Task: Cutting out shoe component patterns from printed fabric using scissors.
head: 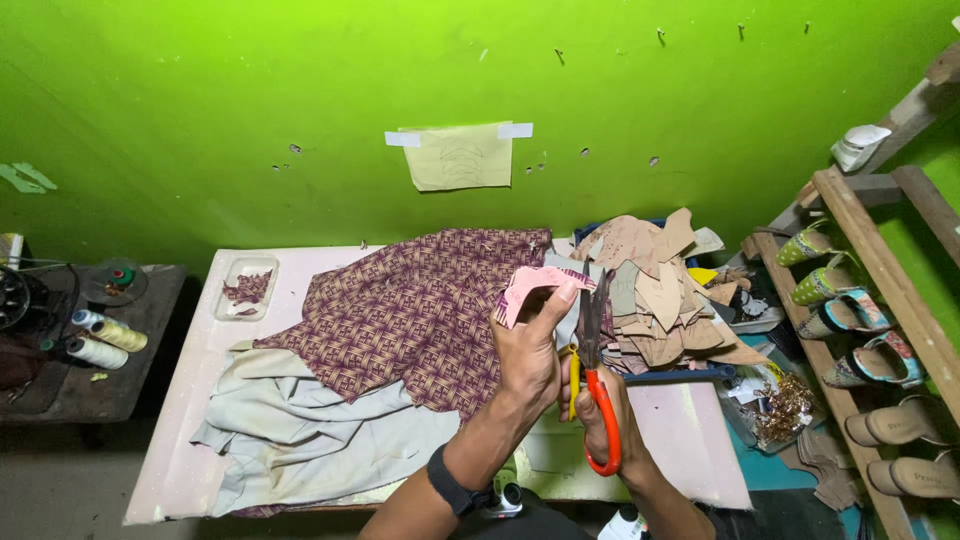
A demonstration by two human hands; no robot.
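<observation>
Left hand (527, 360) fingers pinch pink piece (527, 285) beside right hand's (600, 415) scissors (597, 375).

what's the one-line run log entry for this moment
left hand: holds pink patterned fabric piece | right hand: orange-handled scissors, blades up beside piece | under: purple patterned cloth on table

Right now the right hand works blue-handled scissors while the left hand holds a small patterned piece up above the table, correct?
Not quite: the head view shows the scissors have orange handles, not blue. The rest stands: the right hand works them while the left hand holds a small patterned piece up above the table.
</observation>
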